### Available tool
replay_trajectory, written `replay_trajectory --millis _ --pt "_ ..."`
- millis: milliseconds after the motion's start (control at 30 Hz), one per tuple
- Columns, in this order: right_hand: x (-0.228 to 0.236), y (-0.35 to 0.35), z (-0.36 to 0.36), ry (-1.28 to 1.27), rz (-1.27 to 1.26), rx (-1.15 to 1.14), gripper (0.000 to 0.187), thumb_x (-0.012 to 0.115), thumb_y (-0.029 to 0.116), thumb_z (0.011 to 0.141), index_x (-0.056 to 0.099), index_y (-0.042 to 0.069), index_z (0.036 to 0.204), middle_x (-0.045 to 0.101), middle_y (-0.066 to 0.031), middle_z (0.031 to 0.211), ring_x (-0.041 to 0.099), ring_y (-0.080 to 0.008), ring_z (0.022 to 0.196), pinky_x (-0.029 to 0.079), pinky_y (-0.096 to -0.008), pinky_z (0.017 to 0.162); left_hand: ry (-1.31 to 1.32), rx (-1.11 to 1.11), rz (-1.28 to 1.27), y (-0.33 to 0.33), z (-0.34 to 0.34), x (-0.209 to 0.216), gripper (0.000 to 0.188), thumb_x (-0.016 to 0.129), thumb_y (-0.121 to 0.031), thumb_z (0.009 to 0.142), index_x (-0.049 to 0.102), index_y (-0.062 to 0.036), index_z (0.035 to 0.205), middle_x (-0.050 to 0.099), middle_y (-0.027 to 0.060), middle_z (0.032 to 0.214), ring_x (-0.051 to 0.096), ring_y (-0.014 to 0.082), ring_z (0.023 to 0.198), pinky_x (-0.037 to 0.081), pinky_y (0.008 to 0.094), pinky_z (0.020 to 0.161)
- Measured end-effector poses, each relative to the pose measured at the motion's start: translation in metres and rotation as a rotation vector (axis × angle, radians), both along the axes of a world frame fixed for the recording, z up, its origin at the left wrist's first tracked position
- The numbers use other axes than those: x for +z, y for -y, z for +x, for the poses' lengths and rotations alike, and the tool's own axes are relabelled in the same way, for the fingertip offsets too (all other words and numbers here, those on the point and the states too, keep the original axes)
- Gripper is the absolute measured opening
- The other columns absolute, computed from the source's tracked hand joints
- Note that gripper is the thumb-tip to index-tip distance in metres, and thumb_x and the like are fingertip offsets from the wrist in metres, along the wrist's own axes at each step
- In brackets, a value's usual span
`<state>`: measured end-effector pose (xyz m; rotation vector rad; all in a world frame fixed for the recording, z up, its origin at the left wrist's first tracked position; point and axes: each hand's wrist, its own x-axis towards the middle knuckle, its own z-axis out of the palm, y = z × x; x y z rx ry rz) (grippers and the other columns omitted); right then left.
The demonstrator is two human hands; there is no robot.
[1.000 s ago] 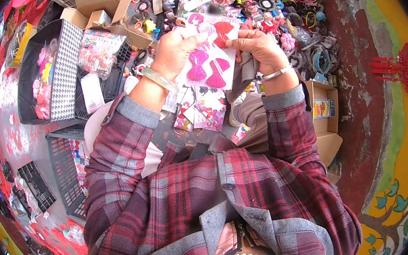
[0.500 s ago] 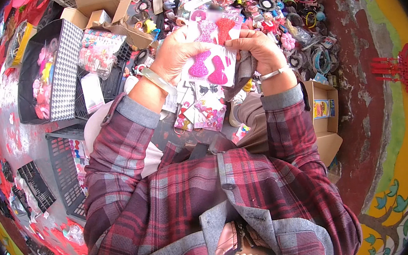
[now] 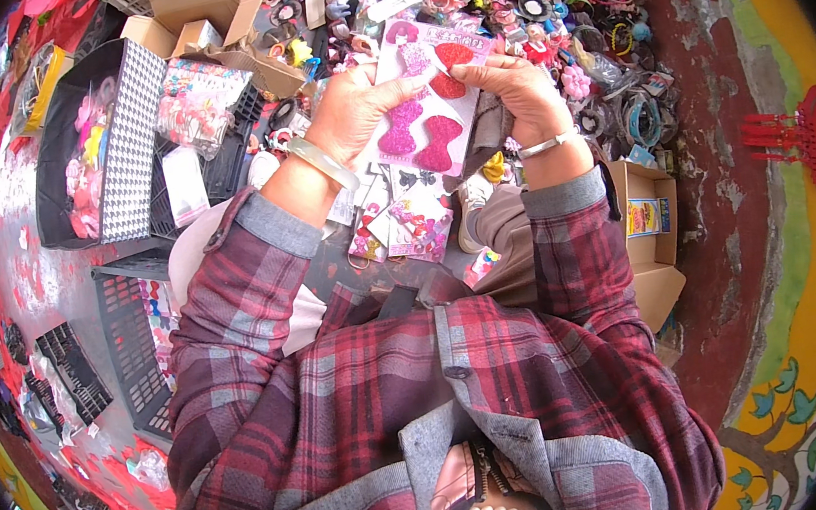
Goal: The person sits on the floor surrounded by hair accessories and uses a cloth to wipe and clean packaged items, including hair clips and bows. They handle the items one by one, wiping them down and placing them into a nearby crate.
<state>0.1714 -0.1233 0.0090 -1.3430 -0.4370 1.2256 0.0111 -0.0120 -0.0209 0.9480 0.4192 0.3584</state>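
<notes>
Between my two hands I hold up a pink card of glittery bow-shaped hair pads [image 3: 432, 101], in light pink, red, magenta and deep pink. My left hand [image 3: 353, 110] pinches its left edge, with the thumb lying across the front. At the upper right edge, my right hand [image 3: 520, 91] grips it, thumb resting by the red bow. The fingers behind the card are hidden. Below it, in front of my lap, lie more cards of small pink and red hair bows [image 3: 419, 226], partly covered by the held card.
A big heap of hair ties and headbands [image 3: 541, 8] spreads ahead. To the left stand a black-and-white checked bin [image 3: 131, 135], an opened cardboard box [image 3: 241, 27] and a black plastic crate [image 3: 131, 337]. An open cardboard box [image 3: 652, 257] sits by my right arm.
The card has tilted slightly, and its glare has lessened so the bows show more clearly. Both hands keep their hold, with the right thumb shifted a little along the card.
</notes>
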Motion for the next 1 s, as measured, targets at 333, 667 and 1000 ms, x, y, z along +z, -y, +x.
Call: replay_trajectory --millis 333,667,1000 --pt "-0.002 0.001 0.002 0.030 0.019 0.189 0.019 0.068 0.013 0.075 0.062 0.003 0.090 0.057 0.0029 0.071 0.050 -0.0058 0.060 0.041 -0.0203 0.056 0.035 0.189 -0.036 -0.015 0.000 -0.009 0.026 0.050 -0.016 0.090 0.053 0.0021 0.108 0.061 0.0092 0.101 0.061 0.0151 0.086 0.050 0.0274 0.075" --pt "-0.016 -0.005 -0.011 -0.038 -0.002 0.145 0.010 0.065 0.009 0.078 0.064 0.004 0.086 0.063 -0.0012 0.074 0.055 -0.0081 0.059 0.046 -0.0222 0.054 0.152 0.200 -0.177 -0.018 -0.004 0.006 0.023 0.051 -0.004 0.085 0.054 0.0000 0.107 0.061 0.0088 0.098 0.061 0.0168 0.087 0.051 0.0290 0.076" --pt "-0.011 -0.006 -0.013 0.068 0.062 0.224 0.019 0.068 0.010 0.074 0.061 0.003 0.090 0.061 -0.0009 0.076 0.055 -0.0085 0.061 0.045 -0.0226 0.056 0.162 0.209 -0.175 -0.020 -0.003 0.003 0.027 0.049 0.004 0.080 0.055 0.0022 0.106 0.061 0.0106 0.099 0.060 0.0190 0.090 0.048 0.0304 0.080"
